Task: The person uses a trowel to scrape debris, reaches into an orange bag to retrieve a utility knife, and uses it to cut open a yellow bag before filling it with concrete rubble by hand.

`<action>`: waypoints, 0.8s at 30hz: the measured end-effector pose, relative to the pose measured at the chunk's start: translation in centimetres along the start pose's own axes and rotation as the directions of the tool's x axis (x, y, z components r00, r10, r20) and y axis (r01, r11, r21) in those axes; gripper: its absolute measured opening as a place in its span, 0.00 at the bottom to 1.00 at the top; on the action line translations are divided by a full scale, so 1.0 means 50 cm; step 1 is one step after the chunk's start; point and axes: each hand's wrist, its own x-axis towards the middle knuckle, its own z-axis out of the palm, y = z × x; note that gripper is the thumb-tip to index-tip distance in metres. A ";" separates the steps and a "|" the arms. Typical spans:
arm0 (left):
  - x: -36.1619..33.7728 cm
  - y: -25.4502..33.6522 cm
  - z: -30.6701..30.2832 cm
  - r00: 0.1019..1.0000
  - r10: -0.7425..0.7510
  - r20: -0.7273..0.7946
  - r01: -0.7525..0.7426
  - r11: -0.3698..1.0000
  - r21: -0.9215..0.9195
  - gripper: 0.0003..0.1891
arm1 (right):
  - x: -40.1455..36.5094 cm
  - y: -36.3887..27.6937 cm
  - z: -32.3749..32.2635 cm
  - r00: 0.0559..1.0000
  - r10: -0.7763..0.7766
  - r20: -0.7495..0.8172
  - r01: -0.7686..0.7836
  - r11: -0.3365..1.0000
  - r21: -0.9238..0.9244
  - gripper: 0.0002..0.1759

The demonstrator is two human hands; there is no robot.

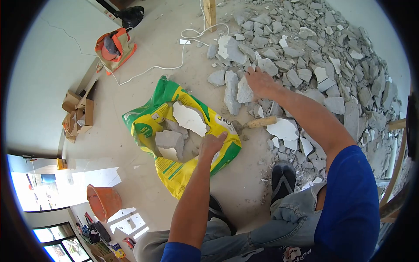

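My left hand [212, 144] is closed on the near rim of a green and yellow plastic bag [174, 177], thumb outside and fingers out of sight within. The bag lies open on the floor. Inside it are a large white-faced chunk of rubble [190, 118] and a grey broken block [169, 139]. My right hand [260, 83] reaches over to the rubble heap, fingers apart, by the top of a pale slab piece [245, 90]. Whether the fingertips press on that piece is hard to see. A wooden-handled tool [260, 122] lies between bag and heap, its head partly hidden.
The heap of broken slabs [301, 52] fills the right side, against a wall. A white cable [168, 67] winds across the floor behind the bag. At left are an orange-trimmed sack [115, 50], cardboard boxes [80, 111] and an orange bucket [104, 203]. A wooden post [210, 15] stands behind.
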 end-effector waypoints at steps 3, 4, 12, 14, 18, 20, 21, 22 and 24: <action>-0.019 -0.018 0.009 0.997 -0.071 -0.018 0.066 0.974 -0.218 0.35 | 0.032 -0.077 -0.026 0.999 0.018 -0.045 -0.009 0.981 0.196 0.57; -0.028 -0.020 -0.002 0.995 -0.091 -0.036 0.075 0.947 -0.313 0.33 | 0.045 -0.114 -0.037 0.997 0.018 -0.080 0.005 0.961 0.277 0.58; -0.144 0.032 0.070 0.887 0.164 -0.432 -0.238 0.964 -0.122 0.31 | 0.136 -0.430 -0.062 0.853 -0.501 0.145 0.381 0.788 0.483 0.58; -0.172 0.039 0.058 0.901 0.202 -0.383 -0.281 0.946 -0.164 0.30 | 0.148 -0.448 -0.028 0.906 -0.421 0.051 0.363 0.833 0.418 0.57; -0.204 0.014 0.039 0.896 0.317 -0.311 -0.365 0.924 -0.110 0.28 | 0.148 -0.475 0.111 0.935 -0.340 0.098 0.302 0.912 0.278 0.53; -0.200 -0.015 0.043 0.882 0.363 -0.300 -0.407 0.908 -0.101 0.27 | 0.138 -0.487 0.142 0.954 -0.283 0.101 0.253 0.937 0.240 0.53; -0.202 -0.031 0.045 0.862 0.364 -0.352 -0.412 0.908 -0.070 0.27 | 0.134 -0.489 0.143 0.964 -0.238 0.120 0.197 0.939 0.281 0.53; -0.203 -0.051 0.042 0.837 0.370 -0.403 -0.417 0.908 -0.034 0.28 | 0.133 -0.488 0.140 0.972 -0.190 0.137 0.138 0.937 0.320 0.53; -0.209 -0.090 0.031 0.746 0.305 -0.592 -0.334 0.941 0.063 0.30 | 0.134 -0.462 0.131 0.968 -0.212 0.137 0.141 0.906 0.399 0.54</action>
